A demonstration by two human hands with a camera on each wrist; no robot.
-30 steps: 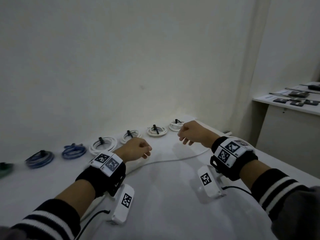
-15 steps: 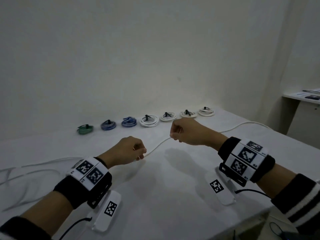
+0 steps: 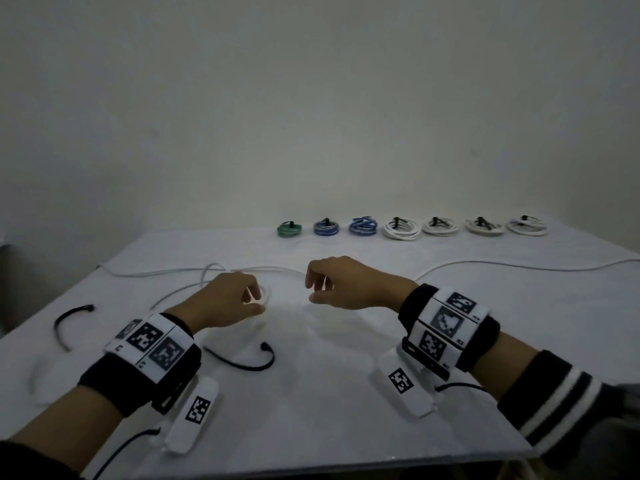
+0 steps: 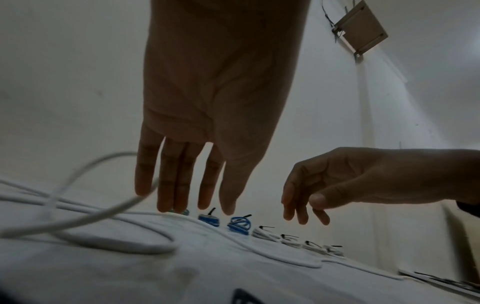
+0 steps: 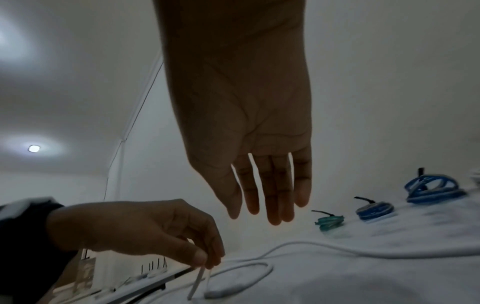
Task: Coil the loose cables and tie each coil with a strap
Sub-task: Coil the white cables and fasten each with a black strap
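Observation:
A long white cable [image 3: 519, 266] lies loose across the white table [image 3: 346, 427] and loops near my left hand [image 3: 258, 299]. In the right wrist view, that left hand [image 5: 207, 261] pinches the white cable [image 5: 241, 267] between thumb and fingers just above the table. My right hand [image 3: 317, 289] hovers a little to the right of it, fingers relaxed and holding nothing; the right wrist view shows its fingers [image 5: 272, 195] hanging straight. Two black straps lie loose: one [image 3: 242, 362] beside my left wrist, the other [image 3: 69, 323] at the far left.
Along the back wall stands a row of tied coils: a green one [image 3: 290, 229], two blue ones [image 3: 326, 227] [image 3: 362, 226] and several white ones [image 3: 401, 229]. The table's front edge is close to my forearms.
My right hand has let go of the cable and opened. The left hand has come down toward the table with the cable looped by it. The head view has swung left.

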